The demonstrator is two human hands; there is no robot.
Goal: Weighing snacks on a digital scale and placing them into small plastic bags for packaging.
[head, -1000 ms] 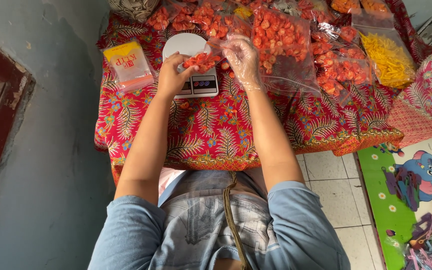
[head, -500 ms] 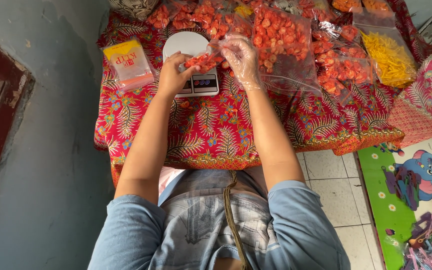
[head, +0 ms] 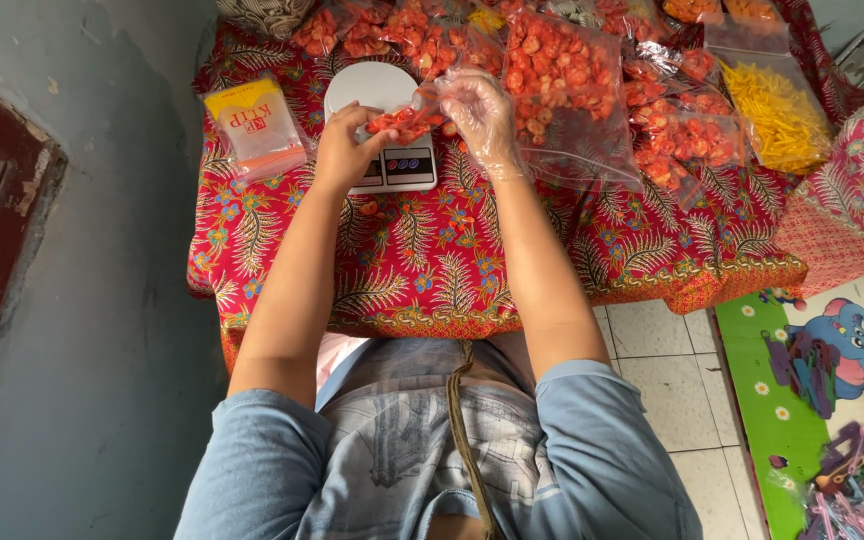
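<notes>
Bare red patterned tablecloth (head: pixel 422 260) lies open in front of the white kitchen scale (head: pixel 382 125), free for passing. Behind and to the right, bags of orange snacks (head: pixel 562 80) crowd the table; a pack of clip bags (head: pixel 252 125) lies left.

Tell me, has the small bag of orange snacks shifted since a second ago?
No. The small bag stays over the white scale, held by the left hand and gloved right hand.

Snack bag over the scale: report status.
Left hand and gloved right hand both gripping small snack bag above white scale. Large snack bags crowd right side.
</notes>
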